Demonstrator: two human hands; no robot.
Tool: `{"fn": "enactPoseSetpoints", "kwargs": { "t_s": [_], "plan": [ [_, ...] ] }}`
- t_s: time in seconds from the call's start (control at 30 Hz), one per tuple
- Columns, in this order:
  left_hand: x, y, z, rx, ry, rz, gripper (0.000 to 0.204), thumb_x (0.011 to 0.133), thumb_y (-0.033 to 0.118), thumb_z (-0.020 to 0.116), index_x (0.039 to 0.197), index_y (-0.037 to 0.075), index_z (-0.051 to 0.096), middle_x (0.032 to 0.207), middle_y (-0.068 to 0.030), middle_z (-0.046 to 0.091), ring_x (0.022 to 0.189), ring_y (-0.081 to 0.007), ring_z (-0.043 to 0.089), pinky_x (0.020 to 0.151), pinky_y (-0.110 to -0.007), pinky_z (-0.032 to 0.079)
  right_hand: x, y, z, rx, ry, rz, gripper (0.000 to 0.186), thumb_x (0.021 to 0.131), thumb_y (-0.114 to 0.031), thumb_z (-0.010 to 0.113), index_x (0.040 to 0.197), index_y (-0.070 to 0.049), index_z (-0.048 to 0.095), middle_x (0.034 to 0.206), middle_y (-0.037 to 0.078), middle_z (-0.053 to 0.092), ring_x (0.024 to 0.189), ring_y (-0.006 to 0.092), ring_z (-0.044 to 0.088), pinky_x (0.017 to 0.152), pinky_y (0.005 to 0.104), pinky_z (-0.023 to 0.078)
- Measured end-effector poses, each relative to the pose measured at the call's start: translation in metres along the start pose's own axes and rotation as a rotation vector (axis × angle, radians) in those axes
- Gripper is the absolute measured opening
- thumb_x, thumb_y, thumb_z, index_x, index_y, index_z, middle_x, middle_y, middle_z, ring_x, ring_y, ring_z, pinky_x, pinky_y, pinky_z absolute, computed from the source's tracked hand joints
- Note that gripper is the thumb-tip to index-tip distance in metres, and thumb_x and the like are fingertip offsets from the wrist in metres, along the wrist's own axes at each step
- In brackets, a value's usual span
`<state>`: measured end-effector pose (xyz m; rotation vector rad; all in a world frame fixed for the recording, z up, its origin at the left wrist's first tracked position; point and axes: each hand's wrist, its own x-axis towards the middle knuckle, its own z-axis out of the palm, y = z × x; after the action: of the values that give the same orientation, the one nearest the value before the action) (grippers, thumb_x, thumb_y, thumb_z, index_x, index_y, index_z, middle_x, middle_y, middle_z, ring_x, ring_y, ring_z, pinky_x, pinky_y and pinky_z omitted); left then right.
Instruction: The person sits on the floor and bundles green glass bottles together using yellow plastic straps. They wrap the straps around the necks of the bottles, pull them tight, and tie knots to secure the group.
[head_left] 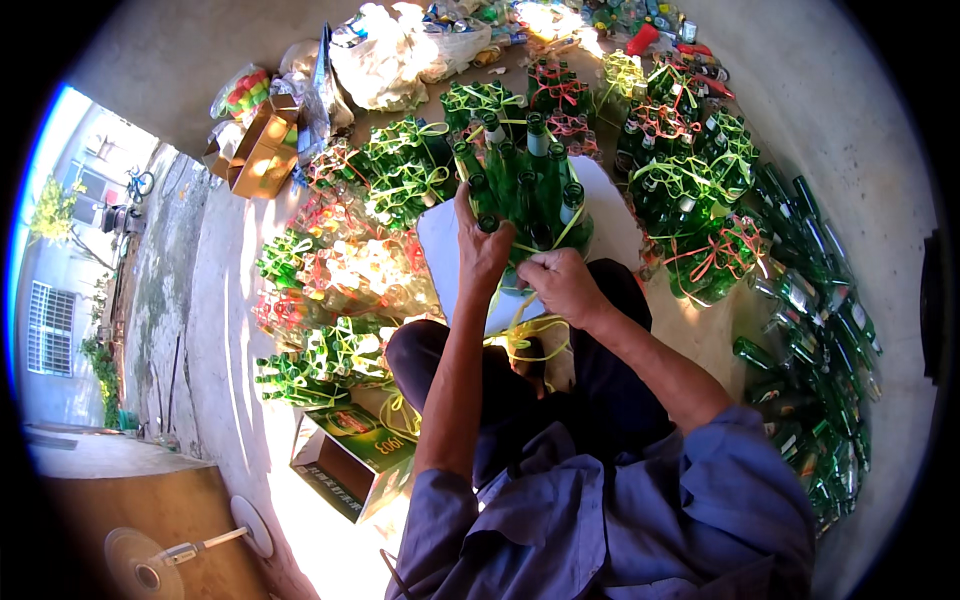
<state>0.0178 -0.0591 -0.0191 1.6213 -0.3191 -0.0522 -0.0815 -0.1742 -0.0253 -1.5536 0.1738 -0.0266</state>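
Observation:
A cluster of upright green glass bottles stands on a white board in front of me. A yellow-green plastic strap runs round the bottles on the near side. My left hand is closed around the near-left bottle of the cluster, its fingers partly hidden. At the near edge of the cluster, my right hand is pinched closed on the strap. A loose coil of the same strapping hangs below the board, between my knees.
Strapped bundles of green bottles stand at the left and right. Loose green bottles are heaped along the right wall. An open green carton sits near left, a brown box far left, and plastic bags at the back.

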Motion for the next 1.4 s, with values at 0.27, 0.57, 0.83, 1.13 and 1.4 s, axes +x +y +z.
{"fn": "enactPoseSetpoints", "kwargs": {
  "t_s": [0.27,0.57,0.83,1.13,1.4],
  "plan": [
    [0.003,-0.010,-0.003,0.074,-0.030,0.039,0.082,0.080,0.007,0.061,0.151,-0.006,0.023,0.098,-0.0105,0.061,0.081,-0.0181,0.056,0.073,-0.030,0.049,0.007,0.006,-0.010,-0.139,-0.060,-0.140,0.030,0.089,-0.018,0.060,0.069,0.002,0.068,0.054,0.002,0.056,0.053,0.0073,0.050,0.054,0.0285,0.041],
    [-0.009,0.017,0.004,0.168,0.067,0.094,0.072,0.081,0.015,0.069,0.144,-0.003,0.039,0.121,-0.0161,0.053,0.105,-0.0229,0.053,0.092,-0.035,0.045,0.007,0.004,-0.011,-0.127,-0.075,-0.122,0.030,0.087,-0.018,0.059,0.067,0.004,0.066,0.056,0.009,0.061,0.055,0.0121,0.058,0.058,0.0332,0.047],
    [0.003,0.014,0.004,0.411,0.165,0.253,0.061,0.086,0.026,0.071,0.140,0.008,0.051,0.129,-0.0192,0.052,0.117,-0.0318,0.050,0.100,-0.043,0.042,0.009,0.015,-0.012,-0.216,-0.082,-0.176,0.030,0.091,-0.018,0.063,0.070,0.003,0.068,0.060,0.007,0.063,0.060,0.0094,0.056,0.059,0.0307,0.045],
    [0.020,0.014,0.010,0.626,0.214,0.425,0.045,0.076,-0.003,0.054,0.119,0.006,0.062,0.128,-0.0202,0.061,0.116,-0.0430,0.058,0.096,-0.049,0.047,0.007,0.016,-0.003,-0.198,-0.045,-0.183,0.030,0.089,-0.019,0.061,0.069,0.003,0.065,0.058,0.016,0.060,0.053,0.0220,0.059,0.059,0.0377,0.047],
    [0.018,0.017,0.010,0.592,0.242,0.419,0.043,0.074,-0.004,0.051,0.114,0.004,0.066,0.117,-0.0183,0.067,0.107,-0.0398,0.064,0.092,-0.045,0.050,-0.001,0.022,-0.003,-0.170,-0.022,-0.192,0.032,0.092,-0.020,0.061,0.072,0.004,0.064,0.058,0.016,0.057,0.050,0.0193,0.053,0.057,0.0366,0.045]
  ]
}}
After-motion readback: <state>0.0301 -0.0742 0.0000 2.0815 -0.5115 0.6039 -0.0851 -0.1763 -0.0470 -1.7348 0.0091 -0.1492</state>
